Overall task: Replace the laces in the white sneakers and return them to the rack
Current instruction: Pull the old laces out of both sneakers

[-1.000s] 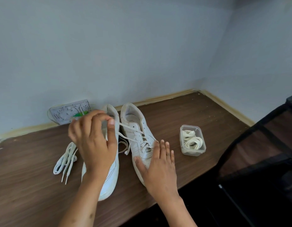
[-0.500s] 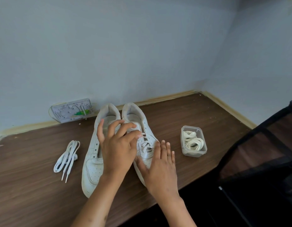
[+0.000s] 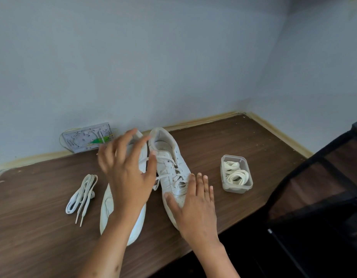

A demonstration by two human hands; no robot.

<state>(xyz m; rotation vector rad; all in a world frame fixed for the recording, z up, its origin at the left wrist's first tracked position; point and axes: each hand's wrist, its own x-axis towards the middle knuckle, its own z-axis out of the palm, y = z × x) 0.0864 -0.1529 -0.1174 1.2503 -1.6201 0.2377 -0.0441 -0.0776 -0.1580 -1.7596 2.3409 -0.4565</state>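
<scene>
Two white sneakers stand side by side on the brown wooden table (image 3: 223,141), heels toward the wall. The left sneaker (image 3: 107,205) has no lace. The right sneaker (image 3: 169,157) carries a loose white lace (image 3: 173,175) across its eyelets. My left hand (image 3: 127,173) hovers over the left sneaker with fingers spread, blurred, holding nothing. My right hand (image 3: 193,205) lies flat on the toe of the right sneaker, fingers straight. A bundled white lace (image 3: 82,195) lies on the table left of the shoes.
A clear plastic box (image 3: 236,174) with coiled cream laces sits right of the shoes. A grey board (image 3: 87,140) with a green item leans at the wall behind. A dark rack frame (image 3: 317,193) stands at the right. The table's front edge runs below my wrists.
My left hand let go of the lace it was pinching, moved right to the laced sneaker, then back up with fingers spread. My right hand stayed on the toe.
</scene>
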